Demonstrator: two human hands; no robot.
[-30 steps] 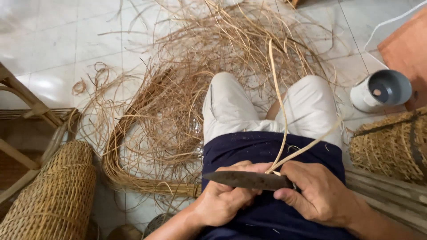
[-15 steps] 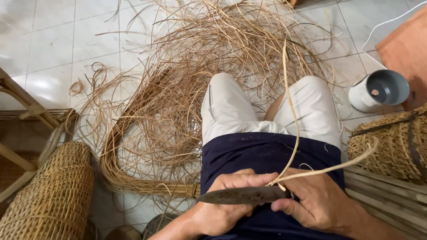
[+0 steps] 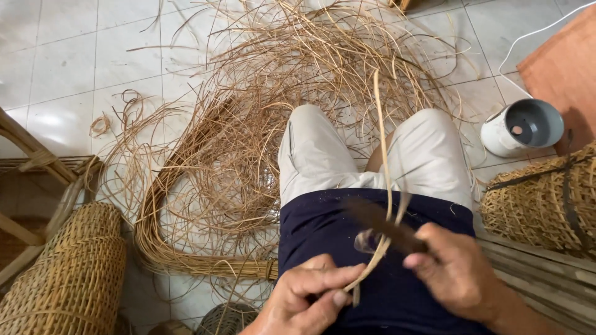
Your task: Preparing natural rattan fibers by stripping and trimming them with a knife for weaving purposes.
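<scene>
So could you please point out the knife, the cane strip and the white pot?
knife [image 3: 382, 224], head view, middle of the dark blade.
cane strip [image 3: 383, 155], head view, upright stretch over the lap.
white pot [image 3: 506, 139], head view, its outer wall.

The rattan strip [image 3: 383, 186] is thin, flat and pale tan. It rises from the lap, bends near the lower end and lies across the dark knife blade [image 3: 382, 224], which is blurred and seems tilted down to the right.

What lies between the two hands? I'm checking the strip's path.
In the head view, the rattan strip runs between the left hand and the right hand, crossing the blurred knife blade over the dark apron.
</scene>
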